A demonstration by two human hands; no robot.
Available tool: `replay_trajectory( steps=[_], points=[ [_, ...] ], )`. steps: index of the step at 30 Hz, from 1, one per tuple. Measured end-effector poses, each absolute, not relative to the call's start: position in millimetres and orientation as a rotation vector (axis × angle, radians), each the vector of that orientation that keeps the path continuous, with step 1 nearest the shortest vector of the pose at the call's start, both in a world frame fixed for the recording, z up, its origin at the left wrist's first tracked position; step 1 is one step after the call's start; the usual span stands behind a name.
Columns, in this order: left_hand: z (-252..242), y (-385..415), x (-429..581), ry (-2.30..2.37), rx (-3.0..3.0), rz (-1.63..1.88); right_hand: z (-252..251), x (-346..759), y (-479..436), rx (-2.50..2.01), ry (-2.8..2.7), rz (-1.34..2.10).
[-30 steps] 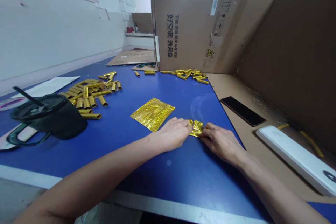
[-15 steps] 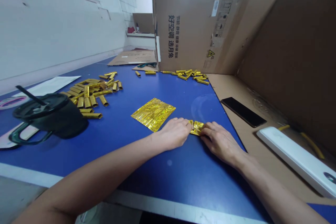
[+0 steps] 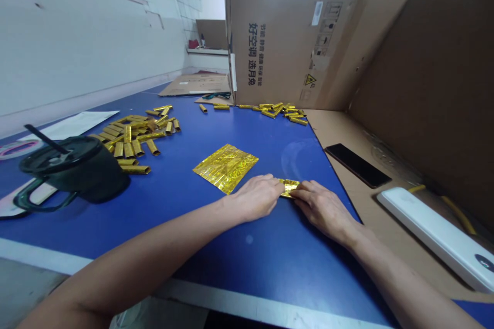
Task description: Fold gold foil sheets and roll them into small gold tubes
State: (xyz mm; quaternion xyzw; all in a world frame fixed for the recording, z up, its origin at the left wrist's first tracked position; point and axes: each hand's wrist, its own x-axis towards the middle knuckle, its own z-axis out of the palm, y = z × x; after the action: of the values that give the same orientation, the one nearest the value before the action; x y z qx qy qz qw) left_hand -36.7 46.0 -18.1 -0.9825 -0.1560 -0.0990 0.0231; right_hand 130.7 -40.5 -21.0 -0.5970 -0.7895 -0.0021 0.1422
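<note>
Well, both hands sit close together on the blue laminate counter [image 3: 270, 272]. The left grip [image 3: 257, 197] and right grip [image 3: 322, 209] are narrow, their fingertips pressing in from either side on a gold foil strip [image 3: 288, 188]. The strip lies between the 2 grips, flat against the counter and mostly hidden by the fingers, with only a thin, crinkled band showing.

Just ahead of the left grip lies a flat foil sheet [image 3: 226, 168], its holographic surface creased and glinting, with 1 corner near the knuckles. Farther left of that grip is a heap of rolled gold foil tubes [image 3: 133, 139], hollow and slightly crushed, beside a black tumbler [image 3: 77, 172] with a straw and a curved handle. Well ahead of both grips, a second scatter of tubes [image 3: 276, 111] runs along the foot of a corrugated cardboard box [image 3: 293, 36]. Right of the right grip, a black smartphone [image 3: 358, 165] and a white plastic bar [image 3: 436, 239] rest on a cardboard sheet [image 3: 339, 131].

The likeliest trouble lies in the foil itself. It looks thin and springy, so easing the pressure could let the strip open, while uneven pressure could skew or tear it. The smooth counter may also offer little friction, so a sideways push could slide the strip out of line. The rounded tubes could roll if knocked.
</note>
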Motion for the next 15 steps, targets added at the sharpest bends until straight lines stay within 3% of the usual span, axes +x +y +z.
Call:
replay_trajectory(
  steps=[15],
  points=[
    [-24.4, 47.5, -36.3, -0.783, -3.177, -0.455, -31.3, 138.5, -33.6, -1.728, -2.017, 0.195]
  ],
)
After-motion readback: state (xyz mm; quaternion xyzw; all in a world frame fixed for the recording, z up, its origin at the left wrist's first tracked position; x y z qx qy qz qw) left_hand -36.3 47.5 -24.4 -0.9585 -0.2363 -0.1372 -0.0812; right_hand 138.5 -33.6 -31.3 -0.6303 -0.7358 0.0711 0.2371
